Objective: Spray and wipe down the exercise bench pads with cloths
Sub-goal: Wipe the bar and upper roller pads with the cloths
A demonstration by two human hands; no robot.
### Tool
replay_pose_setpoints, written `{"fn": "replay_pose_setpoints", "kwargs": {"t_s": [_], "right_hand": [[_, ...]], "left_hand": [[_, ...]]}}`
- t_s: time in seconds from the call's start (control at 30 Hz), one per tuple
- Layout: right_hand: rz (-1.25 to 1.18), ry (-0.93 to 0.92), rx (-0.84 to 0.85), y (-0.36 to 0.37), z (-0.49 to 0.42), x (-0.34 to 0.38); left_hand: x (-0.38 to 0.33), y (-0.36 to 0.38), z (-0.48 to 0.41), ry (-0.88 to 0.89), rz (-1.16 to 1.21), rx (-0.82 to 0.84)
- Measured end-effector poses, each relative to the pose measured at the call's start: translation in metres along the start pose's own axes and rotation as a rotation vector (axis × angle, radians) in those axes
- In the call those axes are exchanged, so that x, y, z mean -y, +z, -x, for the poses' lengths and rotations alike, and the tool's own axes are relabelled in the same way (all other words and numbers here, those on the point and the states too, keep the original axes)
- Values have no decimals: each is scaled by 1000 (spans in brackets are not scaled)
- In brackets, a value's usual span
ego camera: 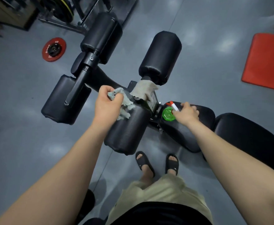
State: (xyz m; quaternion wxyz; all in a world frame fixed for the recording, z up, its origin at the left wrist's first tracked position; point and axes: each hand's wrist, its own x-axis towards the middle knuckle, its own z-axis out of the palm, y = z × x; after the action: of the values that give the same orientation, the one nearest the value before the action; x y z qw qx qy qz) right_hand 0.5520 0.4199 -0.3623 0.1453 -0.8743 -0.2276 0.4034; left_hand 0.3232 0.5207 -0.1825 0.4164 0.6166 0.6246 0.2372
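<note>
In the head view, the left hand (106, 103) grips a crumpled grey cloth (125, 102) and holds it on the top of the near roller (126, 132), close to the roller's inner end. A part of the cloth hangs loose under the fingers. The right hand (187, 114) holds the head of a green bottle (167, 114), with the fingers curled around it. The bottle stands upright on the seat (186, 137), near the seat's front edge and just beside the frame. A beige cloth (145, 90) is draped over the frame, between the near roller and the far roller (161, 57). Bare floor (27, 135) lies open left of the near roller. A red plate (54, 49) and a red mat (267, 62) lie well apart from the bench.
</note>
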Motion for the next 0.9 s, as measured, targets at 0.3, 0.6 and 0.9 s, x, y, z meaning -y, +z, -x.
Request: {"fn": "replay_pose_setpoints", "kwargs": {"t_s": [0.3,0.6,0.9], "right_hand": [[-41,-196,-10,25,-25,-13],[-203,-583,-162,-28,17,18],[-510,-847,-220,-72,83,132]], "left_hand": [[10,-11,15,-111,8,-137],[8,-22,16,-195,157,-179],[6,-66,14,-195,242,-253]]}}
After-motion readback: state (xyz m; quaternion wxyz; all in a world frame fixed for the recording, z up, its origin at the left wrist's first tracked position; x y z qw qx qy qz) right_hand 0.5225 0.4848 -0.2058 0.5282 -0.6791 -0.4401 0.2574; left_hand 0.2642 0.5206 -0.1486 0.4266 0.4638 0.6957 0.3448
